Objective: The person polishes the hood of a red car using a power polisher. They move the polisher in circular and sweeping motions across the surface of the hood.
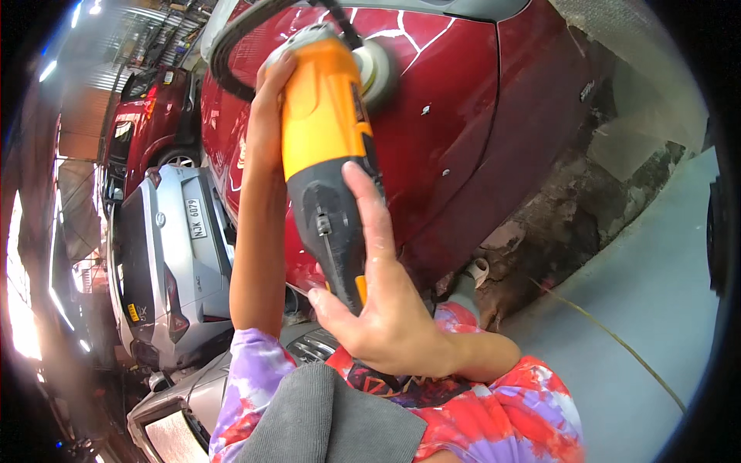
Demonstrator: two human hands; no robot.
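An orange and black electric polisher (324,121) spans the middle of the view, held in both hands. My left hand (277,81) grips it near the grey metal head. Around the black rear handle, my right hand (388,312) is closed, its index finger lying along the body. The round pale pad (376,72) is against or very close to the glossy red car panel (440,133); exact contact cannot be told. White spots dot the panel. From the tool's head end, a thick dark hose or cable (223,58) loops to the left.
A grey cloth (347,416) lies over my front. Left stand a silver car (173,231) and another dark red vehicle (156,121). A pale grey surface (613,347) with a thin yellowish cord (619,335) is at right, beside rough, stained ground (556,243).
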